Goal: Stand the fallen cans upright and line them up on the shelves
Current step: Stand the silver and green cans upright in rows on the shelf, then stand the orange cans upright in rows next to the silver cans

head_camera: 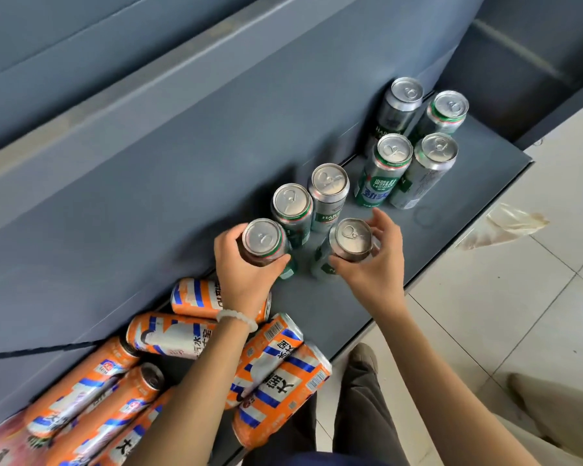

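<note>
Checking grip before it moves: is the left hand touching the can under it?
Touching: head view shows left hand fingers curled round the can.

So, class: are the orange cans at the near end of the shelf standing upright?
No: the orange cans lie on their sides in a heap, while the green and silver cans farther along stand upright.

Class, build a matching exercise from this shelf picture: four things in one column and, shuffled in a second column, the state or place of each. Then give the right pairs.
1. left hand
2. right hand
3. orange cans
4. Laoshan can

A. lying fallen at the shelf's near end
B. grips an upright can beside the back wall
C. stands upright, untouched, farther along
D. fingers curled round a can nearer the shelf's front edge

Pairs: 1-B, 2-D, 3-A, 4-C
</note>
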